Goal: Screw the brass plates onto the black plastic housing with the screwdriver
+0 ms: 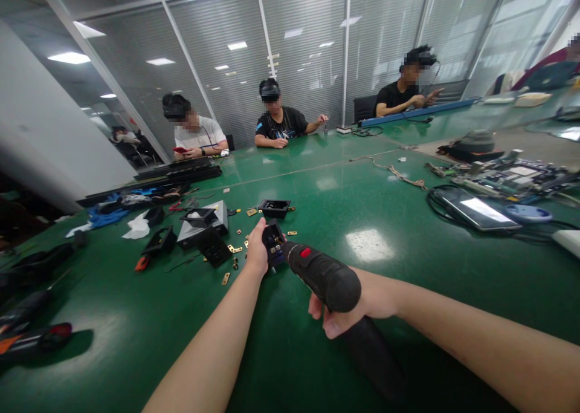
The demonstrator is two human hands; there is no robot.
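My left hand point(257, 250) is closed round the side of a small black housing point(274, 243) with metal parts inside, tilted just above the green table. In my right hand point(339, 316) is a black cordless drill point(324, 274) with a red switch on top. Its nose points left at the housing; whether the bit touches a part inside cannot be made out. Brass plates point(225, 278) lie scattered left of my left hand. Another black housing point(274, 207) sits just beyond it.
Left are a grey box point(222, 219), a black open case point(161, 242), and an orange-black tool point(36, 340). Right are a phone-like device point(480, 208) with cables and a circuit board point(521, 174). Several people sit across the green table point(430, 243).
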